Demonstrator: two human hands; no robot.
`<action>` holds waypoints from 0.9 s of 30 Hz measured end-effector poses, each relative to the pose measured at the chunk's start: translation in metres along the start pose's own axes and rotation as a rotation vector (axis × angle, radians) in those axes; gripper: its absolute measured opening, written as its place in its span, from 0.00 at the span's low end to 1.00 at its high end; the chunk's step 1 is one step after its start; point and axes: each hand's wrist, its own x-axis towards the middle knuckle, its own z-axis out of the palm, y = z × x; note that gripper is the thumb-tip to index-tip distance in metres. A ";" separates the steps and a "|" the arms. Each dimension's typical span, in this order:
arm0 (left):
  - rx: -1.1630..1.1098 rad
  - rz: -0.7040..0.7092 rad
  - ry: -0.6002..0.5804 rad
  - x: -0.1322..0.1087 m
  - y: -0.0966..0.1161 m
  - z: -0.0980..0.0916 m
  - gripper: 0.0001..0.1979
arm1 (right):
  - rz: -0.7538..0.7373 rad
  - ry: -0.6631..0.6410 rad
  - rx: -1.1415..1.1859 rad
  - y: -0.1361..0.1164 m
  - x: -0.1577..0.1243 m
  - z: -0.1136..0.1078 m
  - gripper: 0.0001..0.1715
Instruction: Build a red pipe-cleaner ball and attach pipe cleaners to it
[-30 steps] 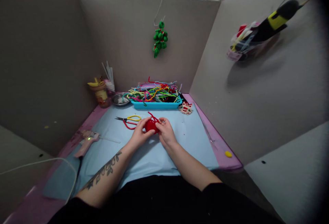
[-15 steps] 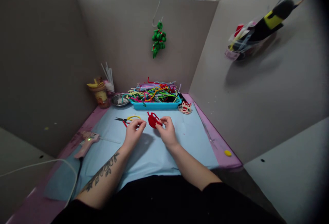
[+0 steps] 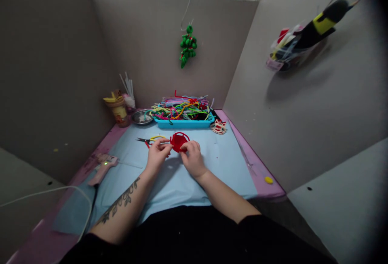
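A round red pipe-cleaner piece point(image 3: 178, 142) is held above the blue sheet, its looped rim turned away from me. My right hand point(image 3: 193, 160) pinches the near right edge between thumb and fingers. At the left edge, my left hand point(image 3: 158, 154) has its thumb and fingertips closed on the rim; the exact contact is small to see. Scissors point(image 3: 147, 140) with yellow and red handles lie just beyond my left hand, partly hidden by it.
A blue tray point(image 3: 184, 124) heaped with coloured pipe cleaners stands at the back. Left are a metal dish point(image 3: 142, 118), a cup point(image 3: 119, 112) and a pink glue gun point(image 3: 104, 170) with its cord. A cream-and-red ornament point(image 3: 218, 126) lies right of the tray. Grey partitions enclose the table.
The red piece has turned to show its round face and looped rim. My left hand has come to its left edge, and my right hand has moved slightly left.
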 end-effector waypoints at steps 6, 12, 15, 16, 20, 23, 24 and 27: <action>0.110 -0.032 -0.043 0.001 -0.004 -0.002 0.16 | 0.138 0.015 0.030 0.003 0.001 -0.001 0.07; 0.379 -0.064 -0.089 0.000 -0.001 -0.004 0.13 | 0.180 0.031 0.068 0.004 0.002 -0.001 0.07; 0.473 0.027 -0.119 0.001 -0.001 -0.005 0.13 | 0.167 0.017 0.076 0.005 0.001 0.000 0.06; 0.510 0.070 -0.132 0.001 -0.001 -0.005 0.13 | 0.159 0.008 0.075 0.006 0.001 0.000 0.06; 0.703 0.337 -0.155 0.002 -0.003 -0.007 0.11 | 0.122 -0.036 0.058 0.007 0.000 0.002 0.05; 0.854 0.575 -0.193 0.000 -0.004 -0.008 0.11 | 0.114 -0.063 0.034 0.007 -0.001 0.003 0.05; 0.900 0.624 -0.205 -0.001 -0.004 -0.008 0.12 | 0.117 -0.069 0.023 0.006 -0.001 0.003 0.05; 0.991 0.664 -0.191 -0.003 -0.005 -0.006 0.11 | 0.137 -0.076 0.005 0.002 -0.001 0.001 0.05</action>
